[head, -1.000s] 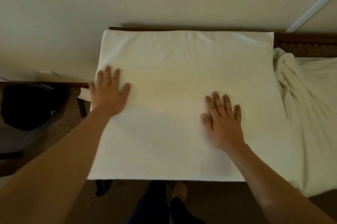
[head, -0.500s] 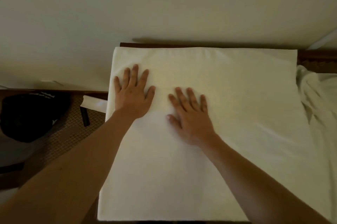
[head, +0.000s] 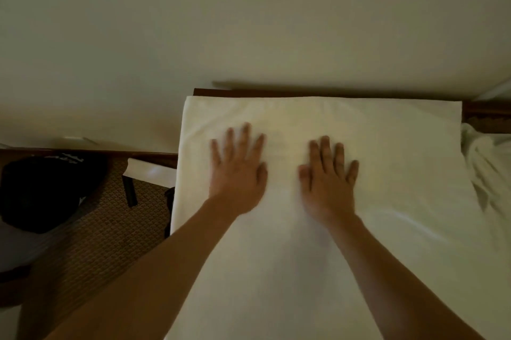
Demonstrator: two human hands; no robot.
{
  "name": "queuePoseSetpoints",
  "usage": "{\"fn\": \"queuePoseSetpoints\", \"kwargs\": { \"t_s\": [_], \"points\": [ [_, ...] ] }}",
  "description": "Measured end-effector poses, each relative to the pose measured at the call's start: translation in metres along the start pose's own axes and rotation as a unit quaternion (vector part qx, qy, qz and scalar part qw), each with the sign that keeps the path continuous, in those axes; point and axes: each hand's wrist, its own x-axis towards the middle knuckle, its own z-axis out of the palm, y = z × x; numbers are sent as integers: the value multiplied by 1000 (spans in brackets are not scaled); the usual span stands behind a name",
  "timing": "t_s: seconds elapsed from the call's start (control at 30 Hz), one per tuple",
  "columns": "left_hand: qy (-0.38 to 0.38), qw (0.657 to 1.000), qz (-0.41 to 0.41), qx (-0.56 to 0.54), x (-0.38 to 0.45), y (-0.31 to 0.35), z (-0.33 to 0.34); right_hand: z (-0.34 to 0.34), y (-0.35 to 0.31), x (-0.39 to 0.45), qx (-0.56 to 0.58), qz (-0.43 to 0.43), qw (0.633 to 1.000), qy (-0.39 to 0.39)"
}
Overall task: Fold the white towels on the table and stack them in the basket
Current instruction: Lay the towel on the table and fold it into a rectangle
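Note:
A large white towel (head: 387, 173) lies spread flat over the table (head: 210, 91), of which only a dark wooden back edge shows. My left hand (head: 237, 171) presses flat on the towel's left part, fingers straight and spread. My right hand (head: 327, 179) lies flat beside it, a short gap to its right, fingers also straight. Both hands are slightly blurred. A second white towel (head: 489, 173) sits crumpled at the right edge of the view. No basket is in view.
A plain wall (head: 249, 21) rises right behind the table. To the left, patterned carpet (head: 91, 229) lies below, with a black bag-like object (head: 41, 190) and a white sheet of paper or cloth (head: 150, 172) near a dark table leg (head: 130, 191).
My right hand slid left across the towel, then slightly back right. My left hand moved right from the towel's left edge. The view shifted left, so the towel appears further right.

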Motion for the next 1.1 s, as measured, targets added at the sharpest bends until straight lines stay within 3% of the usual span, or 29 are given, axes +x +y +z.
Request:
{"fn": "queuePoseSetpoints", "kwargs": {
  "t_s": [0.07,0.13,0.23,0.33,0.4,0.47,0.53,0.6,0.77,0.9,1.03,1.1],
  "points": [
    [-26,992,115,33,6,8,5,4,-6,0,5,9,1000,-4],
    [-40,992,109,53,27,-5,5,4,-1,0,-4,1,1000,2],
    [-24,997,-22,73,68,-46,-8,3,2,0,-8,-22,1000,-2],
    [-42,980,-179,70,96,-85,-30,4,2,2,-9,-26,1000,-9],
    [-12,970,-237,50,94,-80,-34,4,3,2,1,-21,1000,-15],
    [30,982,-182,46,82,-41,-26,3,0,-4,15,-45,999,-8],
    [14,998,-60,27,70,11,-10,3,1,-14,15,-120,993,-4],
    [-17,1000,-2,22,70,53,6,1,20,-17,5,-165,986,-16],
    [-23,997,-60,39,89,76,21,-26,130,31,-13,-65,998,-13],
    [-27,996,-68,58,90,81,20,-48,220,75,-5,79,997,-7],
    [-19,988,-145,45,96,112,19,-64,254,113,92,155,983,-18],
    [-17,990,-137,35,103,139,21,-68,261,131,222,169,960,38]
  ]
}}
